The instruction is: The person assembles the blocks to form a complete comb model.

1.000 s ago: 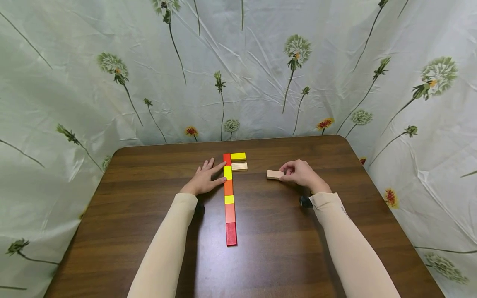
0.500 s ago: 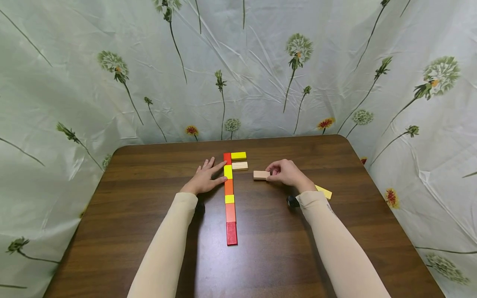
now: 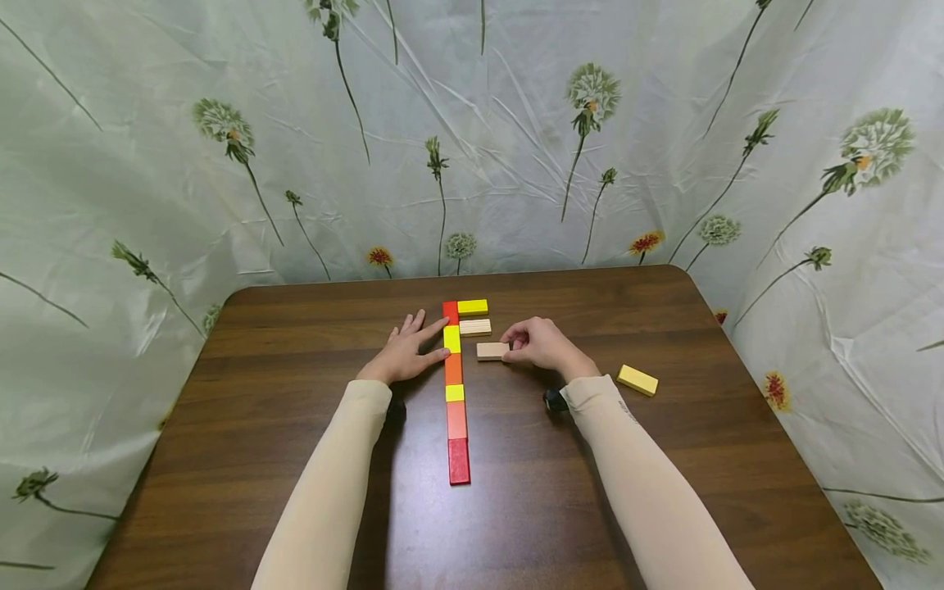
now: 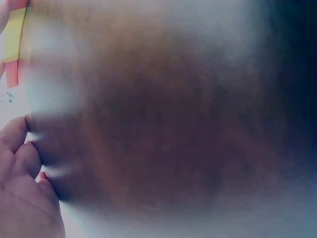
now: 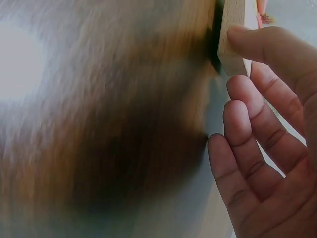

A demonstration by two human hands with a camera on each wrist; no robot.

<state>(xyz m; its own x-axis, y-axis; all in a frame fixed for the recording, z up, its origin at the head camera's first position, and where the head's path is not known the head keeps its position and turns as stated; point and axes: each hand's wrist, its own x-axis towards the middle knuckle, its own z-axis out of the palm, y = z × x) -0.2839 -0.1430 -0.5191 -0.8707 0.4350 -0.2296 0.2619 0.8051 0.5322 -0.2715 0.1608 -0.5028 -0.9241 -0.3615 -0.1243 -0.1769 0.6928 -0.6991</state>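
Head view: dark wooden table [image 3: 295, 459] (floral sheet [image 3: 147, 164] behind).

- Head camera: high, at the person's own eye level, looking forward and down. Takes in the whole brown surface [image 3: 516, 508], both sleeved forearms and the flowered cloth backdrop [image 3: 516, 123] behind. Moderate distance.
- Left wrist camera: very close to the surface, facing out past the left hand [image 4: 22, 198]; mostly blurred brown. Fingers [image 4: 15, 134] sit at the lower left edge, a strip of the coloured block row [image 4: 14, 34] at the upper left.
- Right wrist camera: equally close, blurred, facing along the right hand [image 5: 267, 148] to the plain wood block [image 5: 235, 34] at the top.
- Shared: head and left wrist both catch the block row [image 3: 453, 385]; head and right wrist both show the wood block [image 3: 492, 351].
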